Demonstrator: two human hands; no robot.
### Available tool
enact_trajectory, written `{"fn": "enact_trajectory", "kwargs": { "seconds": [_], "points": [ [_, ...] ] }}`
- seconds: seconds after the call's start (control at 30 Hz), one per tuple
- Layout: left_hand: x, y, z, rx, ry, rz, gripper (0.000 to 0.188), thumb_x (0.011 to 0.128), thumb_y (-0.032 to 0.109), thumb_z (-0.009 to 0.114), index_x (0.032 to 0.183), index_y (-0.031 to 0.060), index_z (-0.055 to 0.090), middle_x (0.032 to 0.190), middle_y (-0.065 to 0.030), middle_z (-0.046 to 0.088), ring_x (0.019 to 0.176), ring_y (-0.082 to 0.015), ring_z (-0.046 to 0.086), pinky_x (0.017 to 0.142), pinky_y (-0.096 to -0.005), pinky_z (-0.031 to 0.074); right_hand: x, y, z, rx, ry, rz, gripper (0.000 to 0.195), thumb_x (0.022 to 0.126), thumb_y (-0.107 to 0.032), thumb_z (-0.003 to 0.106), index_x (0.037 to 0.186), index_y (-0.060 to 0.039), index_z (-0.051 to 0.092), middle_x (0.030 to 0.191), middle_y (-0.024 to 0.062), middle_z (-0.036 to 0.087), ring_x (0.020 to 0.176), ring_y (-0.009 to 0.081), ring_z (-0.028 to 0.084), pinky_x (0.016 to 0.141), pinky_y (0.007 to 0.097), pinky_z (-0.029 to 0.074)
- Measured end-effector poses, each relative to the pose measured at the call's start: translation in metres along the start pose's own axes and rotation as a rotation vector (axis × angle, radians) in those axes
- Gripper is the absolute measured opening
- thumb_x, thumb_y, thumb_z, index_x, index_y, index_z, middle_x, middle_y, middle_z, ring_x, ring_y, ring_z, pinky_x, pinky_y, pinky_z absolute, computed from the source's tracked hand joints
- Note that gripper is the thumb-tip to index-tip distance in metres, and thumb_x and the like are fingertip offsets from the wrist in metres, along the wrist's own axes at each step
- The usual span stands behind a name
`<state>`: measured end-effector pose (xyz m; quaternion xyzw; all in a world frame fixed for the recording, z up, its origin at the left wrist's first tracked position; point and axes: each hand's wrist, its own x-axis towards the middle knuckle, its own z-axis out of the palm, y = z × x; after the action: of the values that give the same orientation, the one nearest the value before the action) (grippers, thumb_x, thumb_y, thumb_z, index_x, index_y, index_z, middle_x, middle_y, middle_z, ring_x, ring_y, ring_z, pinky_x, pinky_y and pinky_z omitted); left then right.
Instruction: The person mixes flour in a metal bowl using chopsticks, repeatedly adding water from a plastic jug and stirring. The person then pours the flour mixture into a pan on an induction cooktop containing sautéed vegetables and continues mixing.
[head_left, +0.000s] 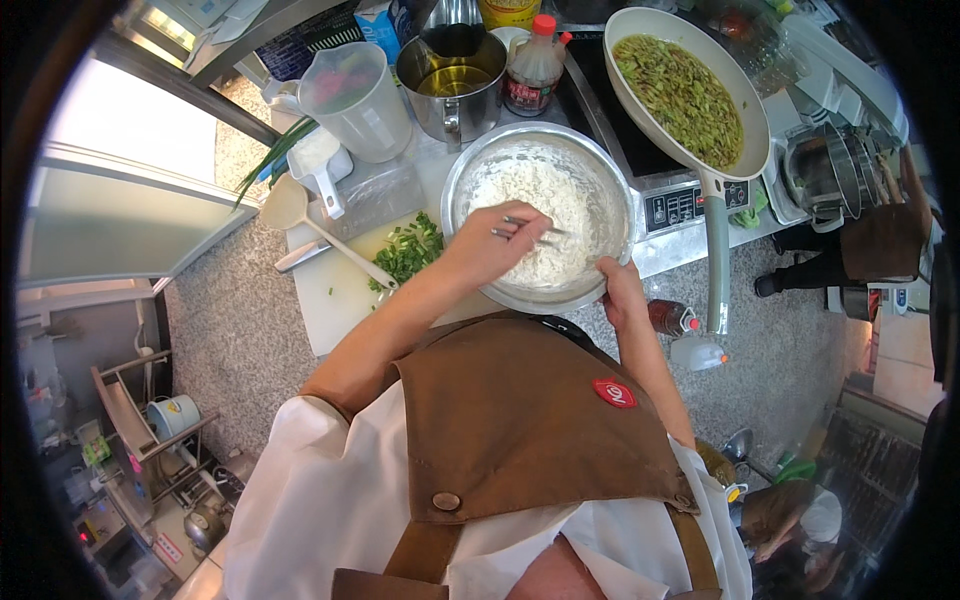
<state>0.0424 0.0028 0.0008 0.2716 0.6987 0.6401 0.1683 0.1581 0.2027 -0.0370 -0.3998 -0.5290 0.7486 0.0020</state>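
A pair of metal chopsticks (514, 220) is held in my left hand (501, 244), over the steel mixing bowl (459, 169). Their tips reach into a crumbly white flour mixture (577, 202) that fills the middle of the bowl. Flour also clings to the inner wall. My right hand (622, 289) grips the bowl's near right rim, thumb on top; the fingers underneath are mostly hidden. Beside the bowl, chopped green onions (411, 251) lie on a white cutting board (322, 304), partly covered by my left forearm.
A frying pan (761, 150) of oily chopped greens sits on the induction cooker (660, 206), its handle jutting over the counter edge. Behind the bowl stand a steel jug (420, 105), a plastic pitcher (360, 112) and a sauce bottle (531, 75). A ladle (285, 202) and knife (304, 255) lie left.
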Motion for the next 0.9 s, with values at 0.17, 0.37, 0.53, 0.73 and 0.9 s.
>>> {"fn": "enact_trajectory", "kwargs": {
  "seconds": [0.17,0.37,0.53,0.73,0.9],
  "points": [
    [0.016,0.019,-0.032,0.001,0.207,-0.185,0.022,0.088,0.018,0.056,0.092,-0.0004,0.066,0.08,-0.0069,0.063,0.066,-0.0104,0.057,0.058,-0.0216,0.047,-0.006,-0.006,0.001,-0.035,0.011,0.007,0.052,0.076,-0.004,0.048,0.127,0.0013,0.038,0.11,0.0153,0.055,0.088,0.0251,0.061,0.062,0.0347,0.054],
    [0.006,0.014,-0.005,-0.046,0.002,-0.178,0.021,0.088,0.019,0.056,0.093,0.0004,0.066,0.085,-0.0058,0.063,0.067,-0.0107,0.058,0.059,-0.0229,0.049,-0.001,-0.002,0.001,-0.033,-0.004,0.05,0.051,0.077,-0.004,0.049,0.127,-0.0012,0.039,0.109,0.0146,0.056,0.085,0.0244,0.062,0.057,0.0338,0.055],
    [0.014,0.031,-0.044,0.061,0.289,-0.246,0.024,0.09,0.022,0.055,0.09,0.0006,0.066,0.073,-0.0046,0.063,0.059,-0.0106,0.057,0.057,-0.0222,0.048,-0.001,-0.001,-0.003,-0.017,-0.001,0.013,0.051,0.078,-0.003,0.048,0.128,-0.003,0.038,0.109,0.014,0.055,0.087,0.0242,0.061,0.058,0.0337,0.055],
    [-0.002,0.03,-0.022,-0.022,0.019,-0.399,0.026,0.091,0.022,0.054,0.088,-0.0013,0.064,0.072,-0.0068,0.062,0.06,-0.0102,0.057,0.057,-0.0229,0.049,0.005,0.006,-0.005,-0.012,-0.026,-0.001,0.055,0.077,-0.002,0.048,0.13,-0.0026,0.036,0.108,0.0139,0.055,0.087,0.0244,0.06,0.06,0.0337,0.054],
    [0.016,0.031,-0.059,0.042,0.31,-0.206,0.025,0.09,0.021,0.054,0.089,-0.0025,0.063,0.074,-0.0068,0.062,0.061,-0.0109,0.058,0.058,-0.0227,0.049,0.003,-0.001,-0.005,-0.055,-0.039,0.0,0.051,0.077,-0.004,0.048,0.128,-0.0016,0.038,0.107,0.0141,0.056,0.086,0.0245,0.06,0.059,0.0341,0.053]
  ]
}}
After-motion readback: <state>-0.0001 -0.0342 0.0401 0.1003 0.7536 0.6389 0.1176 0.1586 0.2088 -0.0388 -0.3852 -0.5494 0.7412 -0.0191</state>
